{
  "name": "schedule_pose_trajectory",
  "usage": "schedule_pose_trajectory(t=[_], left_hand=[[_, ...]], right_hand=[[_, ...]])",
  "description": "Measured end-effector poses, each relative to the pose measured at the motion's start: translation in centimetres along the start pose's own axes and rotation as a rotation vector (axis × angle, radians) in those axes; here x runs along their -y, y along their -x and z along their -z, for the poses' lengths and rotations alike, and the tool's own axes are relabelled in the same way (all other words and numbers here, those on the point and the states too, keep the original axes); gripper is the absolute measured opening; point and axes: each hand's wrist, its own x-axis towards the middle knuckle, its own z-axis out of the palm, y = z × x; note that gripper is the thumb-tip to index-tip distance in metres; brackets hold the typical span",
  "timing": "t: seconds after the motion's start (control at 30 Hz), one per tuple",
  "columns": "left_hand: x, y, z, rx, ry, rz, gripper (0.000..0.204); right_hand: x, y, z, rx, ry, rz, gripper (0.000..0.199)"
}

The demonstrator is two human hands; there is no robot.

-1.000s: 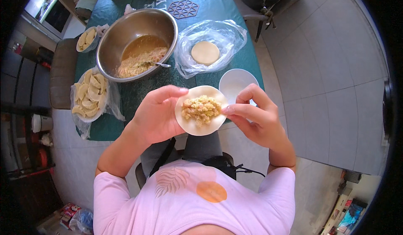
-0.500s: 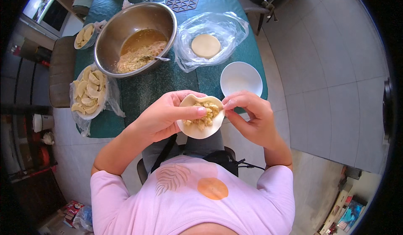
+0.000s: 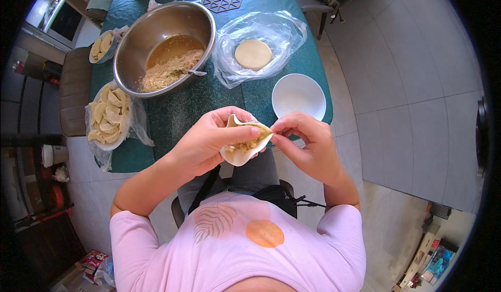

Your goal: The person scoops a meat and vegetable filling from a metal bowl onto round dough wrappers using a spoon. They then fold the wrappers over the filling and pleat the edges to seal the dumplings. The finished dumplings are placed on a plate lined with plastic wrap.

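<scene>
Looks like the pinching step: left hand (image 3: 203,139) cradles the filled dough wrapper (image 3: 238,159) by the table's (image 3: 180,115) near edge, right hand (image 3: 309,145) nips its right tip. Next probably calls for pressing the rims together (filling (image 3: 239,147) still peeking out).

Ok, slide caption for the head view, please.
Left hand cradles a partly folded, filled dough wrapper while right hand pinches its edge near a white bowl.

At the centre of the frame, we now have the wrapper (image 3: 238,158), flat a second ago, cupped around its half-hidden filling (image 3: 241,147). Our left hand (image 3: 204,141) now lays its thumb inside; our right hand (image 3: 309,145) now pinches the right end into a point.
</scene>
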Motion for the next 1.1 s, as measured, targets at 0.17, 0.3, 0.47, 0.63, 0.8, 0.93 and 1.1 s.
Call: schedule_pose_trajectory(t=[0.17,0.3,0.47,0.63,0.8,0.93,1.1], left_hand=[[-0.3,0.0,-0.8,-0.064,-0.071,0.002,0.016],[0.2,-0.2,-0.2,-0.059,-0.130,-0.043,0.014],[0.1,-0.3,-0.3,-0.086,-0.288,-0.056,0.012],[-0.4,-0.2,-0.3,-0.020,-0.333,-0.005,0.015],[-0.8,0.1,0.1,-0.034,-0.288,0.006,0.021],[-1.1,0.3,0.5,-0.021,-0.239,0.028,0.021],[-1.5,0.4,0.7,-0.002,-0.203,0.063,0.019]], right_hand=[[0.1,0.0,-0.4,-0.048,-0.034,-0.034,0.014],[-0.3,0.0,-0.5,-0.043,-0.030,-0.023,0.014],[-0.7,0.2,-1.1,-0.076,-0.089,-0.010,0.015],[-0.5,0.0,-0.9,-0.050,-0.043,-0.012,0.013],[-0.8,-0.1,-0.7,-0.061,-0.014,-0.008,0.012],[-1.1,0.1,-0.2,0.017,0.029,-0.051,0.016],[1.5,-1.0,-0.1,0.031,0.086,-0.007,0.020]])
